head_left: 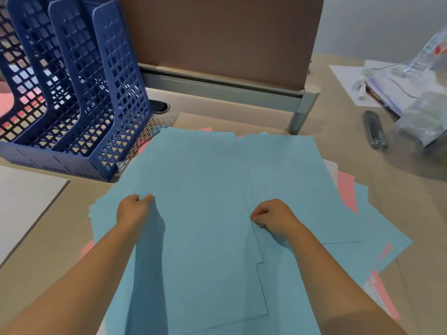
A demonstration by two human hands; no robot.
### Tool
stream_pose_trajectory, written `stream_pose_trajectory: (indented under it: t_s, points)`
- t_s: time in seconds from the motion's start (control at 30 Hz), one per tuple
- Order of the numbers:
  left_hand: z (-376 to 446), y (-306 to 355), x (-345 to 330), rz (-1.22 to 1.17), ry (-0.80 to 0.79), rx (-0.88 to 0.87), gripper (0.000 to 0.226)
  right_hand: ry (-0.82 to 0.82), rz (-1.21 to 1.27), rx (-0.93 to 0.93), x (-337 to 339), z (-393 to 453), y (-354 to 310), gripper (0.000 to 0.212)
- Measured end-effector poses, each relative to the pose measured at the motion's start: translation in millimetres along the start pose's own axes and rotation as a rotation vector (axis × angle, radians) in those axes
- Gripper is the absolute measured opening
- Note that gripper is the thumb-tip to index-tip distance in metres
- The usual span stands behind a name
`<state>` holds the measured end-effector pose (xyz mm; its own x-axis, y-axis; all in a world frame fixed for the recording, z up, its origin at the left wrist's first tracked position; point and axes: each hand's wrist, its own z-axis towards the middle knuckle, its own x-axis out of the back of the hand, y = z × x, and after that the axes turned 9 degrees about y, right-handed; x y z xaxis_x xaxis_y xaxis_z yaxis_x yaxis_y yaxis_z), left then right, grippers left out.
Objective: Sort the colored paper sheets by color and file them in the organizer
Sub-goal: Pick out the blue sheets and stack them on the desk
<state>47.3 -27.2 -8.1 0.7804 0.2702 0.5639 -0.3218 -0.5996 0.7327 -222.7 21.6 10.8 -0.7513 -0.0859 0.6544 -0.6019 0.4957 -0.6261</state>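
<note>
On the tabletop (338, 146), both grips, left (132, 209) and right (271, 217), are pinching closed on overlapping blue sheets (205, 180), near the organizer (72, 93)

there is a single view, from a wide-angle camera worn on the person's head, looking forward and steeply down onto the beige laminate desk top (338, 146). it sits close: both bare forearms enter from the bottom corners, and the left hand (131, 209) and right hand (272, 217) land near the centre of the frame, on the spread of light blue paper sheets (205, 170). the blue perforated plastic file organizer (79, 93) fills the upper left corner, the brown partition panel (217, 35) closes the far side, and straight edges bow toward the borders (lens distortion). no second view shares the scene.
</note>
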Motion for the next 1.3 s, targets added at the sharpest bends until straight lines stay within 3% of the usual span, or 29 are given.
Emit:
stream_pose_trajectory:
  t_s: [0.03, 0.1, 0.17, 0.27, 0.43, 0.57, 0.77, 0.87, 0.97, 1.0, 1.1, 1.17, 1.2, 1.23, 1.3]
  points:
    - [-3.6, 2.2, 0.1, 0.013, -0.027, 0.002, 0.026, -0.004, 0.039, -0.016, -0.4, -0.8, -0.4, 0.013]
    - [-10.2, 4.4, -0.4, 0.062, -0.056, -0.005, 0.039, 0.147, -0.070, 0.006, 0.4, 1.7, -1.6, 0.010]
    - [-11.6, 4.0, 3.1, 0.118, -0.020, -0.070, 0.021, 0.301, -0.289, 0.032, -1.8, 2.6, -3.5, 0.033]
    - [-7.7, -0.9, 13.8, 0.115, 0.041, -0.116, 0.018, 0.290, -0.545, 0.021, -13.4, -1.0, -10.9, 0.058]
    - [-0.4, -5.3, 33.3, 0.045, 0.051, -0.149, 0.016, 0.297, -0.600, 0.000, -29.2, 1.7, -22.6, 0.043]
    - [1.0, -8.9, 41.0, -0.001, -0.037, -0.121, 0.008, 0.236, -0.678, 0.023, -28.0, 2.3, -25.7, 0.029]
    - [1.8, -15.5, 43.5, -0.023, -0.106, -0.090, 0.009, 0.178, -0.741, 0.055, -28.1, -3.0, -33.2, 0.029]
    - [3.5, -14.8, 44.7, -0.040, -0.117, -0.094, 0.009, 0.234, -0.661, -0.010, -25.6, -6.7, -36.1, 0.030]
    - [5.8, -14.5, 45.7, -0.093, -0.132, -0.084, 0.012, 0.353, -0.370, 0.006, -17.5, -8.2, -43.0, 0.013]
    - [5.4, -14.2, 44.2, -0.097, -0.142, -0.082, 0.012, 0.362, -0.225, 0.050, -15.6, -7.2, -45.7, 0.018]
    - [0.2, -12.3, 33.2, -0.077, -0.214, -0.074, 0.010, 0.160, 0.187, 0.109, -14.0, -16.1, -62.8, 0.032]
    - [-3.6, -10.8, 25.0, -0.045, -0.245, -0.073, 0.007, -0.070, 0.460, 0.009, -18.5, -21.4, -68.2, 0.030]
    - [-4.4, -10.5, 21.9, -0.027, -0.247, -0.074, 0.009, -0.093, 0.511, -0.023, -20.9, -21.1, -65.8, 0.027]
    - [-5.1, -9.5, 19.5, -0.017, -0.241, -0.075, 0.014, -0.026, 0.495, -0.029, -21.4, -19.6, -61.8, 0.022]
    - [-5.9, -7.7, 18.6, -0.004, -0.222, -0.069, 0.026, 0.260, 0.191, -0.002, -18.3, -10.2, -43.4, 0.017]
